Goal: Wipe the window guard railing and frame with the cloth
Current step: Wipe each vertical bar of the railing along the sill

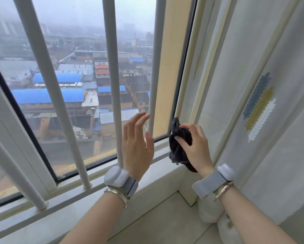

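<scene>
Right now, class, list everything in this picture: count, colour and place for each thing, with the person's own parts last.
Guard bars: five visible, white, upright in front of the glass.
Window frame: one, pale with a dark seal, right of the bars.
Sill: one, pale, bottom centre.
Curtain: one, grey with a feather pattern, right side.
Cloth: one, black, bunched against the frame's lower corner.
Wrist bands: two, grey-white, one per wrist.
Left hand: open, fingers spread near the rightmost bar.
Right hand: grips the cloth.

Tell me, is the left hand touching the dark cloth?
Apart. The head view shows the left hand open near a railing bar, with window frame showing between it and the dark cloth gripped by the right hand.
</scene>
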